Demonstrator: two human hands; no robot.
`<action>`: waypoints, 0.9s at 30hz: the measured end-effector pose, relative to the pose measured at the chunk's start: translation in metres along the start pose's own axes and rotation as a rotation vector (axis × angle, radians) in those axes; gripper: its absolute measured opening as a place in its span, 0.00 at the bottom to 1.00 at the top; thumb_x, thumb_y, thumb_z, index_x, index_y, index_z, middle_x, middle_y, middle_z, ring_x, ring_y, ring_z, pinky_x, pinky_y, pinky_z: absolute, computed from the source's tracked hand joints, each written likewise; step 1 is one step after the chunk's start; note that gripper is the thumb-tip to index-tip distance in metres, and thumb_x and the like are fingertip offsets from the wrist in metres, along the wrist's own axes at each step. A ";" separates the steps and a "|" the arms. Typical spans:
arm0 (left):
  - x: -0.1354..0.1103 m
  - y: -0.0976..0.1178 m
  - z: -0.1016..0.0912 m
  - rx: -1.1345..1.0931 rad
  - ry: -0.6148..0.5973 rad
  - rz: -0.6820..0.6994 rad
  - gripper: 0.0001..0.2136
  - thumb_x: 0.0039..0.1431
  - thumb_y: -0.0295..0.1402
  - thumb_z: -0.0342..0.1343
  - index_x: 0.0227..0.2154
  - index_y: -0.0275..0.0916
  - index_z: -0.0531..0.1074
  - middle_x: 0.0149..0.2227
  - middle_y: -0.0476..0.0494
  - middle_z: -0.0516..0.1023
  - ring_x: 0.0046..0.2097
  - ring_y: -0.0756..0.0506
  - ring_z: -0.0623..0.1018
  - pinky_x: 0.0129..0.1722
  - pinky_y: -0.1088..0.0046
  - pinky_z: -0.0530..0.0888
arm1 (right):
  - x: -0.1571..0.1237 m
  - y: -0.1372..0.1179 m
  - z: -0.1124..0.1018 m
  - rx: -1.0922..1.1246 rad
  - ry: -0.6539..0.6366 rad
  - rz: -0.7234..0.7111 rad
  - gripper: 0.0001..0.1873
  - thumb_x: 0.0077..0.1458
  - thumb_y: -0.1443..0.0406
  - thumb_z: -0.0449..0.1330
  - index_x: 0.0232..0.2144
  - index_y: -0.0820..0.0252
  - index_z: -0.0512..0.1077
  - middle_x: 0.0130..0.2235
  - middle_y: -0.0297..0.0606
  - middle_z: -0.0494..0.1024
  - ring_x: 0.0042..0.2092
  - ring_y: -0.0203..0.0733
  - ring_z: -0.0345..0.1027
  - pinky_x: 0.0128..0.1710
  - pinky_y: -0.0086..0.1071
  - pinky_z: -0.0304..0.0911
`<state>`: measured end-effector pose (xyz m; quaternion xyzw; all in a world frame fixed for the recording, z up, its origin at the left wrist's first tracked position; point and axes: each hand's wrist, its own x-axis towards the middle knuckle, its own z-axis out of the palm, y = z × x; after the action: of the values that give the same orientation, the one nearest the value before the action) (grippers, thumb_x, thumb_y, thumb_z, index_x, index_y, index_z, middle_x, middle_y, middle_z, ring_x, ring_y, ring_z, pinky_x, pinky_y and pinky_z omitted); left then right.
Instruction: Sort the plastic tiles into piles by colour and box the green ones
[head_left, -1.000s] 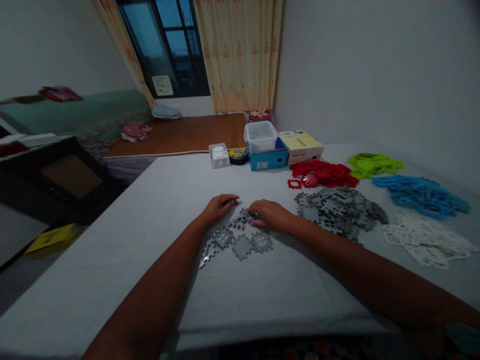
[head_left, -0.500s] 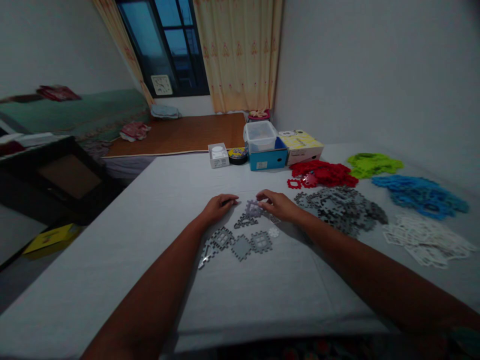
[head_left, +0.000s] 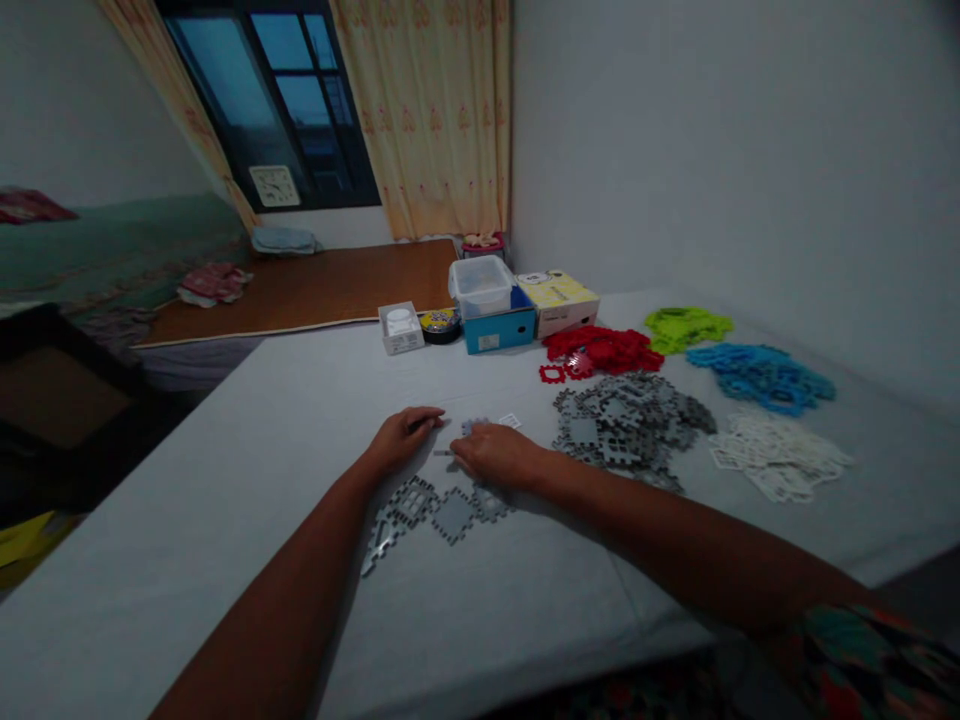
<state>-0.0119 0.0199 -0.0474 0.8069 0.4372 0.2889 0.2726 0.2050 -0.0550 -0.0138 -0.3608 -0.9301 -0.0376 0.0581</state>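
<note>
My right hand (head_left: 495,456) is closed over a grey toothed plastic piece (head_left: 443,453), its left end sticking out past the fingertips. Most of that piece is hidden under the hand. Just beyond the fingers lies another grey toothed square (head_left: 474,426), partly covered. To the left rests my left hand (head_left: 405,436) on the cloth, fingers loosely stretched, holding nothing that I can see. Nearer to me is a joined row of grey interlocking pieces: a narrow end piece (head_left: 381,540), a window square (head_left: 413,500), a solid square (head_left: 453,514) and another window square (head_left: 491,502).
Heaps of grey (head_left: 626,420), red (head_left: 604,348), green (head_left: 686,327), blue (head_left: 761,376) and white pieces (head_left: 780,452) spread along the right. At the back stand a clear tub (head_left: 481,284), a blue box (head_left: 500,332), a yellow box (head_left: 562,298), a small white box (head_left: 400,328) and a round tin (head_left: 440,325).
The view has swung right. My right hand has come down and left, from the grey square onto the grey piece nearer me. My left hand has hardly moved.
</note>
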 end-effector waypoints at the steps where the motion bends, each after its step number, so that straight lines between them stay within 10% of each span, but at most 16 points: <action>1: 0.000 0.000 -0.001 0.005 -0.002 -0.003 0.20 0.58 0.44 0.51 0.47 0.38 0.75 0.41 0.42 0.82 0.45 0.42 0.79 0.50 0.61 0.72 | -0.003 0.001 -0.007 -0.013 0.008 0.020 0.12 0.64 0.64 0.50 0.40 0.63 0.72 0.36 0.44 0.78 0.38 0.42 0.69 0.39 0.34 0.61; 5: 0.000 0.000 -0.002 0.021 0.000 -0.016 0.22 0.57 0.47 0.50 0.46 0.38 0.75 0.41 0.41 0.82 0.45 0.41 0.79 0.51 0.60 0.72 | -0.037 0.029 -0.048 -0.017 0.137 0.135 0.12 0.64 0.63 0.52 0.43 0.57 0.74 0.38 0.40 0.79 0.40 0.41 0.71 0.39 0.33 0.61; 10: 0.002 0.001 -0.002 0.013 -0.001 -0.039 0.23 0.55 0.49 0.51 0.45 0.39 0.76 0.41 0.41 0.82 0.45 0.40 0.78 0.51 0.59 0.72 | -0.125 0.102 -0.087 -0.031 0.367 0.622 0.15 0.62 0.58 0.52 0.44 0.53 0.76 0.44 0.38 0.80 0.43 0.41 0.72 0.42 0.32 0.63; 15: 0.002 0.001 -0.004 0.061 0.006 -0.017 0.22 0.56 0.49 0.51 0.44 0.41 0.77 0.42 0.41 0.81 0.45 0.39 0.78 0.50 0.58 0.72 | -0.186 0.144 -0.078 -0.107 0.214 0.883 0.19 0.61 0.54 0.51 0.42 0.53 0.78 0.41 0.40 0.81 0.40 0.45 0.73 0.36 0.32 0.62; 20: -0.003 0.019 -0.001 0.056 -0.115 0.140 0.20 0.58 0.46 0.53 0.49 0.41 0.75 0.51 0.38 0.76 0.53 0.40 0.74 0.55 0.58 0.69 | -0.165 0.128 -0.074 -0.128 0.271 0.811 0.18 0.61 0.56 0.51 0.41 0.55 0.78 0.42 0.42 0.80 0.44 0.47 0.71 0.40 0.35 0.62; 27: -0.004 0.046 0.017 0.190 -0.265 0.313 0.20 0.59 0.44 0.55 0.52 0.48 0.72 0.57 0.41 0.70 0.58 0.39 0.68 0.59 0.56 0.63 | -0.087 0.035 -0.065 0.239 0.086 0.146 0.12 0.60 0.63 0.56 0.45 0.57 0.75 0.44 0.41 0.78 0.46 0.43 0.67 0.47 0.36 0.60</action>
<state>0.0236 -0.0078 -0.0282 0.9178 0.2925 0.1767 0.2021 0.2974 -0.0947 0.0393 -0.4161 -0.8958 0.0626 0.1429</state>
